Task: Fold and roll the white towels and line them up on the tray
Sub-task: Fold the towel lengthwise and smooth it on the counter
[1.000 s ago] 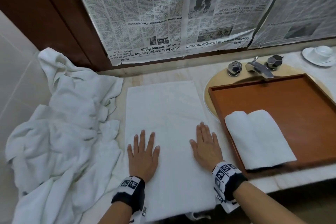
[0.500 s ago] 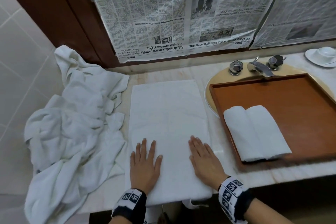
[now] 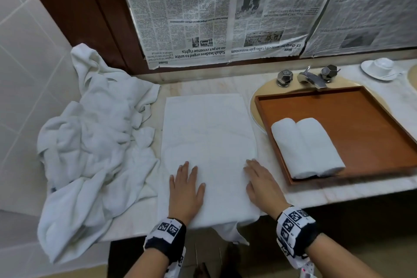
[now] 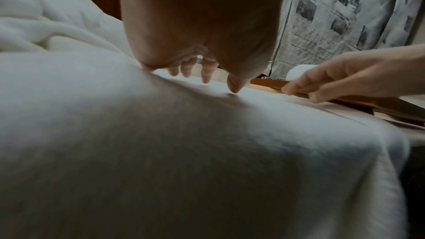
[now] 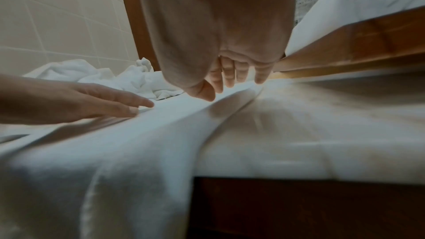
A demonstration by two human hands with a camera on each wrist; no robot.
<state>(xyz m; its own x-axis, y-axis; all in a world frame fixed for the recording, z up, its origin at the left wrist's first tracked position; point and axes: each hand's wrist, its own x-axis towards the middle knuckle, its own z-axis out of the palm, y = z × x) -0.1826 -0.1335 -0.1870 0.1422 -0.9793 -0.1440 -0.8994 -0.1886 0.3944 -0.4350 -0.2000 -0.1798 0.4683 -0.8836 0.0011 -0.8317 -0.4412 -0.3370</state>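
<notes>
Risk, slide: near end of the folded towel [image 3: 208, 142] overhangs the counter edge [image 3: 338, 192] at 6 o'clock, one corner dangling; a pull toward the body could drag the whole piece off.
Risk, skew: right hand [image 3: 262, 187] sits at the towel's 3 o'clock edge, left hand [image 3: 186, 189] nearer the middle; uneven pressure would likely roll a cone, not a cylinder.
Risk, layers: folded layers may shear apart if the roll starts loose.
Left fingers [image 4: 207, 72]: extended, slightly spread, flat on the towel; gripping nothing.
Right fingers [image 5: 230, 74]: straight, tips on the towel's edge; no pinch seen.
Towel: flat on the counter, 12 o'clock of both hands.
Tray [image 3: 372, 119]: 2 o'clock; two rolled towels [image 3: 306, 146] touching, side by side.
Unfolded pile [image 3: 90, 142]: 9 o'clock.
</notes>
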